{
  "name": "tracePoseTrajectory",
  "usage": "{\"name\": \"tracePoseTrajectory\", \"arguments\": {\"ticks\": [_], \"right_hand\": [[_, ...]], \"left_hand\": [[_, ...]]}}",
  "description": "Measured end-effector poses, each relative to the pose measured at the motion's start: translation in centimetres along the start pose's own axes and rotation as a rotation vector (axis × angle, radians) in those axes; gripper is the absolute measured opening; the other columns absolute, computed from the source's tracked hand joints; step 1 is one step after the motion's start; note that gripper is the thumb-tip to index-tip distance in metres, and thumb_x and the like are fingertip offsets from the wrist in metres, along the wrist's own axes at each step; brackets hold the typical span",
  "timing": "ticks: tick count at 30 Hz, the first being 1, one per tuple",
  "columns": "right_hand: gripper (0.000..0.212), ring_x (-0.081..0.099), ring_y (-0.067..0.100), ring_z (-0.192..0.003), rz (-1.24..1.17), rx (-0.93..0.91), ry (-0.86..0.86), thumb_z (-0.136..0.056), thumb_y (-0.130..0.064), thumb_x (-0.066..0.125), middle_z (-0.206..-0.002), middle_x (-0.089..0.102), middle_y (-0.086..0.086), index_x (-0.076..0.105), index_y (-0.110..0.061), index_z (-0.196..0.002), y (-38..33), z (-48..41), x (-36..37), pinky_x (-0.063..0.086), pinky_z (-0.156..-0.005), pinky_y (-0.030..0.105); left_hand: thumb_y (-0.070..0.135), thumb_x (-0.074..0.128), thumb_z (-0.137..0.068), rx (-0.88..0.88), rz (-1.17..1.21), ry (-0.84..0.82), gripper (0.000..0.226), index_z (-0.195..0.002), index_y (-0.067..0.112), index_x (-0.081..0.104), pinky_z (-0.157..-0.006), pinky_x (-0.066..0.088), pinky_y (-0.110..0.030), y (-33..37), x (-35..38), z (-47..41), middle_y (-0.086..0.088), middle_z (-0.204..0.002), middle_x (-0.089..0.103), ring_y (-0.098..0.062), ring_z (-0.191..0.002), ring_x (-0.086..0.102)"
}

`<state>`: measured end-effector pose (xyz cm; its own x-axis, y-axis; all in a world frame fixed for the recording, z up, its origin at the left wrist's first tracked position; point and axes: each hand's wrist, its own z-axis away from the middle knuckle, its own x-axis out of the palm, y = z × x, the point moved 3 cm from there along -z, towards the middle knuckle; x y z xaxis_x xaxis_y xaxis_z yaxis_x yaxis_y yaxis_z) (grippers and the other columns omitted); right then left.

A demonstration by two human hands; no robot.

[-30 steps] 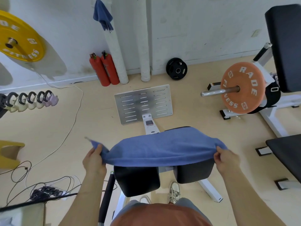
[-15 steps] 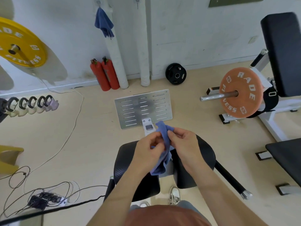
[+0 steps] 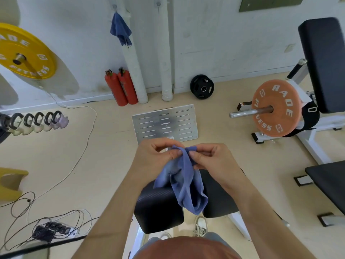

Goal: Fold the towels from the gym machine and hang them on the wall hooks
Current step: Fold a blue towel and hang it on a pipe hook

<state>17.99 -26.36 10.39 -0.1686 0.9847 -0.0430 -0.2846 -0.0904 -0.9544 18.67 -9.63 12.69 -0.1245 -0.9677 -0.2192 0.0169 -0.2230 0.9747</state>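
Over the black pads (image 3: 158, 208): we hold the blue towel (image 3: 186, 186) in the air at centre frame, its body drooping in a loose loop toward 6 o'clock.
Left hand (image 3: 155, 156): thumb and fingers pinch the towel's top edge from the 9 o'clock side.
Right hand (image 3: 211, 159): thumb and fingers pinch the same edge from the 3 o'clock side; the fingertips of our two hands nearly meet.
Change: a second ago we held the towel stretched wide, one end in each hand. Our hands have since come together, and the cloth now hangs doubled.
Meaning for the task: we judge the first fold made, end to end. The hanging layers look uneven, so some squaring or a second fold likely comes before hanging.
Towel relative to hands: the top edge lies between our fingertips; the rest falls below both hands, between the wrists.
Wall hooks: at 11 o'clock the left hook (image 3: 114, 6) already carries a hung towel (image 3: 120, 28); at 12 o'clock the second hook (image 3: 158, 4) is bare.
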Motion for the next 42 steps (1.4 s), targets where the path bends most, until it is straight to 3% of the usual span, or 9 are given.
{"name": "tracePoseTrajectory", "arguments": {"ticks": [3, 6, 11, 16, 21, 24, 30, 37, 42], "right_hand": [[0.009, 0.07, 0.012, -0.069, 0.112, -0.056, 0.181, -0.085, -0.009, 0.067, -0.07, 0.074, 0.001, 0.073, -0.016, -0.084, -0.5, 0.0, -0.9, 0.056, -0.063, 0.022], [0.007, 0.072, 0.014, -0.075, 0.146, -0.106, 0.167, -0.081, -0.012, 0.071, -0.074, 0.074, 0.0, 0.073, -0.018, -0.084, -1.6, 0.1, -0.4, 0.058, -0.072, 0.026], [0.033, 0.071, 0.004, -0.079, 0.151, -0.161, 0.068, -0.084, -0.001, 0.064, -0.08, 0.074, -0.011, 0.07, -0.033, -0.086, -3.1, 1.1, 0.8, 0.055, -0.074, 0.017], [0.021, 0.072, 0.006, -0.08, 0.137, -0.188, 0.084, -0.083, -0.003, 0.069, -0.083, 0.076, -0.005, 0.075, -0.022, -0.091, -3.5, 1.5, 0.6, 0.057, -0.075, 0.02], [0.025, 0.072, 0.005, -0.077, 0.121, -0.236, 0.091, -0.083, -0.005, 0.069, -0.081, 0.075, -0.01, 0.073, -0.03, -0.083, -3.9, 1.8, 0.6, 0.055, -0.07, 0.016], [0.029, 0.071, 0.005, -0.076, 0.135, -0.27, 0.092, -0.083, -0.005, 0.069, -0.081, 0.075, -0.009, 0.071, -0.033, -0.08, -4.1, 1.6, 0.5, 0.054, -0.069, 0.014], [0.022, 0.069, 0.006, -0.074, 0.23, -0.303, 0.093, -0.08, -0.006, 0.071, -0.077, 0.073, -0.007, 0.069, -0.027, -0.08, -4.0, 0.9, 0.4, 0.053, -0.069, 0.015], [0.02, 0.063, 0.02, -0.078, 0.905, 0.08, 0.017, -0.078, -0.01, 0.064, -0.077, 0.066, -0.004, 0.06, -0.028, -0.07, 1.4, -3.2, -5.2, 0.049, -0.069, 0.029], [0.016, 0.066, 0.015, -0.059, 0.922, 0.244, -0.05, -0.079, -0.003, 0.063, -0.075, 0.07, 0.006, 0.065, -0.019, -0.082, 1.3, -4.4, -8.6, 0.051, -0.057, 0.026]], "left_hand": [[-0.002, 0.063, -0.084, -0.024, 0.022, -0.122, 0.038, -0.074, 0.031, 0.077, -0.074, 0.052, -0.021, 1.0, -0.7, 0.3, 0.008, -0.076, 0.074, -0.005, -0.075, 0.067], [0.003, 0.061, -0.087, -0.026, -0.023, -0.257, 0.028, -0.082, 0.025, 0.077, -0.079, 0.054, -0.022, 1.9, 0.1, 0.7, 0.005, -0.081, 0.075, -0.009, -0.082, 0.068], [0.001, 0.075, -0.075, 0.031, -0.089, 0.028, 0.026, -0.073, 0.027, 0.074, -0.066, 0.047, -0.007, 2.8, 0.6, 0.5, 0.019, -0.069, 0.071, 0.005, -0.069, 0.066], [0.005, 0.08, -0.071, 0.032, -0.084, 0.128, 0.026, -0.07, 0.031, 0.072, -0.065, 0.051, -0.014, 2.2, 0.4, 0.5, 0.011, -0.07, 0.073, -0.005, -0.07, 0.069], [0.004, 0.078, -0.072, 0.023, -0.048, 0.135, 0.03, -0.077, 0.032, 0.071, -0.069, 0.055, -0.017, 2.5, 0.4, 0.5, 0.008, -0.074, 0.073, -0.007, -0.073, 0.07], [0.004, 0.074, -0.077, 0.008, -0.016, 0.05, 0.033, -0.088, 0.035, 0.072, -0.075, 0.056, -0.022, 2.6, 0.4, 0.3, 0.003, -0.08, 0.074, -0.011, -0.08, 0.071], [0.0, 0.072, -0.075, 0.066, -0.151, 0.103, 0.035, -0.067, 0.033, 0.068, -0.064, 0.049, -0.012, 3.0, 0.2, -0.1, 0.017, -0.065, 0.069, 0.003, -0.065, 0.064], [0.0, 0.07, -0.078, 0.126, -0.094, 0.491, 0.031, -0.072, 0.029, 0.065, -0.065, 0.044, -0.007, 2.9, -4.7, -1.3, 0.021, -0.062, 0.064, 0.009, -0.061, 0.057], [0.007, 0.068, -0.081, 0.046, -0.079, 0.645, 0.032, -0.068, 0.036, 0.064, -0.072, 0.046, -0.022, -0.1, -9.4, -2.3, 0.026, -0.064, 0.064, 0.005, -0.063, 0.056]]}}
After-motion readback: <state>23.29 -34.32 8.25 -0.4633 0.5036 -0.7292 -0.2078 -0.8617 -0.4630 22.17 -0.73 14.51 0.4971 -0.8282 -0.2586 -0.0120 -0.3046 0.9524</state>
